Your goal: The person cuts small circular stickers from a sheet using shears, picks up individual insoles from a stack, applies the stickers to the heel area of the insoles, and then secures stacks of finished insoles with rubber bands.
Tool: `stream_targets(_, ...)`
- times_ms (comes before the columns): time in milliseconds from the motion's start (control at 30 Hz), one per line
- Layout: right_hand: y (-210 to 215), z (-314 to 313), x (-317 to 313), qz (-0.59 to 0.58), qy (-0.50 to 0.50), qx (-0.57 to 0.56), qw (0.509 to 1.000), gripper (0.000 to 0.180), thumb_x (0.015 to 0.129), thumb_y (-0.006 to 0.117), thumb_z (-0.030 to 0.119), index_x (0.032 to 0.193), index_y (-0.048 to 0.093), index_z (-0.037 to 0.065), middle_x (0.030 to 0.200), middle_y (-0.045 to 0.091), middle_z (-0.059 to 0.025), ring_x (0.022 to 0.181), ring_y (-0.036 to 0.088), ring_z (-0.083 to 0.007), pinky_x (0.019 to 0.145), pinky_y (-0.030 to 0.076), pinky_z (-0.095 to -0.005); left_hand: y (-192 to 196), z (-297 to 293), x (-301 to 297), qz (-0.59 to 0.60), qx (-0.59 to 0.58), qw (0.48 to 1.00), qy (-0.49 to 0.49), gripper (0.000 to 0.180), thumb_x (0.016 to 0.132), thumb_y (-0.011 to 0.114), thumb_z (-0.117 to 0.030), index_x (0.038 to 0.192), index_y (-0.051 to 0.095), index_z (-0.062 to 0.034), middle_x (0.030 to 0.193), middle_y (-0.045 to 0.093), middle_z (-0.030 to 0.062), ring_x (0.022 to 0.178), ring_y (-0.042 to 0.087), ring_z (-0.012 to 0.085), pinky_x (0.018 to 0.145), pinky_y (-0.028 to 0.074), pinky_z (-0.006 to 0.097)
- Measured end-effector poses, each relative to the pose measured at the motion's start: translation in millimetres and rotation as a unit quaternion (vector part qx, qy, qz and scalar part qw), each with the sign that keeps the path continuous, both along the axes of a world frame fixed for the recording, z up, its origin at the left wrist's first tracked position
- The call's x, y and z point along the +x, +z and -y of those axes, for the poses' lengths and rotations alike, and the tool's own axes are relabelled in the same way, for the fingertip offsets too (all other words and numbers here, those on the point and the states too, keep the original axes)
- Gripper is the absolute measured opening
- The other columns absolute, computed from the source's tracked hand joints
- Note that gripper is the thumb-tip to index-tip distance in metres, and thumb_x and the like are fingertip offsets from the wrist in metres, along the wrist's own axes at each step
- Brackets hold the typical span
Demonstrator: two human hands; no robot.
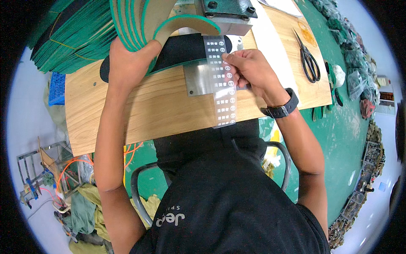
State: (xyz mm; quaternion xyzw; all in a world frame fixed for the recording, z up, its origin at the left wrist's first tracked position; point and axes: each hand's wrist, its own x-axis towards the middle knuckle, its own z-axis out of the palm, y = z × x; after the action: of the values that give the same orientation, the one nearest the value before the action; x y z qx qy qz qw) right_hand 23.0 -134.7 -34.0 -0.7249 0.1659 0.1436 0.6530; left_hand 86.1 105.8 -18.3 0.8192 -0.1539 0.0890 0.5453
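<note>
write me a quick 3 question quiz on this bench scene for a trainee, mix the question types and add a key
1. Multiple choice: what does the right hand pinch?
A) a blue basket
B) the clear printed strip
C) a metal block

2. True or false: the scissors lie on the wooden table, to the right of the strip.

3. Fill the gap: the left hand grips curved beige pieces edged in ____.

Key: 1. B; 2. True; 3. green
</note>
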Motion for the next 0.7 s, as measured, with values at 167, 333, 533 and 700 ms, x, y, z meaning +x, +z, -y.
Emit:
stream_targets(167,-3.1,-2.4,-2.5,0.009,-0.004,0.011,1.0,0.029,0.09,0.059,0.023,0.068,0.059,0.004,0.055,0.059,-0.0021,0.04,0.051,-0.0064,0.036,0.038,-0.0166,-5.5,5.2,-3.7,0.011,0.078,0.997,-0.009,0.031,0.07,0.065,-0.015,0.097,0.062,-0.0006,0.072,0.062,0.0091,0.064,0.056,0.0154,0.063,0.047,0.029)
stream_targets(333,4.8,-4.6,-9.2,0.019,-0.018,0.01,1.0,0.031,0.092,0.056,0.023,0.067,0.057,0.004,0.055,0.058,-0.0024,0.041,0.051,-0.0067,0.036,0.038,-0.0168,-15.7,12.0,3.4,0.151,0.232,0.958,-0.069,0.065,0.066,0.071,-0.022,0.125,0.049,-0.0071,0.096,0.062,0.0187,0.091,0.059,0.0343,0.083,0.046,0.039)
stream_targets(533,-4.7,2.1,-11.9,0.074,0.016,0.03,0.997,0.028,0.092,0.054,0.019,0.069,0.058,0.004,0.058,0.059,-0.0029,0.043,0.052,-0.0074,0.04,0.039,-0.0164,-10.7,22.4,-1.6,0.133,0.342,0.928,-0.063,0.077,0.062,0.076,-0.025,0.13,0.045,-0.008,0.109,0.059,0.0203,0.103,0.055,0.0363,0.09,0.044,0.041)
stream_targets(700,-6.5,16.6,-32.0,0.074,-0.08,0.084,0.99,0.021,0.092,0.054,0.016,0.077,0.059,0.002,0.061,0.058,-0.0019,0.045,0.05,-0.0071,0.041,0.039,-0.0179,-4.9,15.8,-5.6,0.123,0.294,0.946,-0.058,0.072,0.063,0.07,-0.02,0.129,0.046,-0.0053,0.096,0.063,0.0205,0.087,0.06,0.0372,0.078,0.049,0.041)
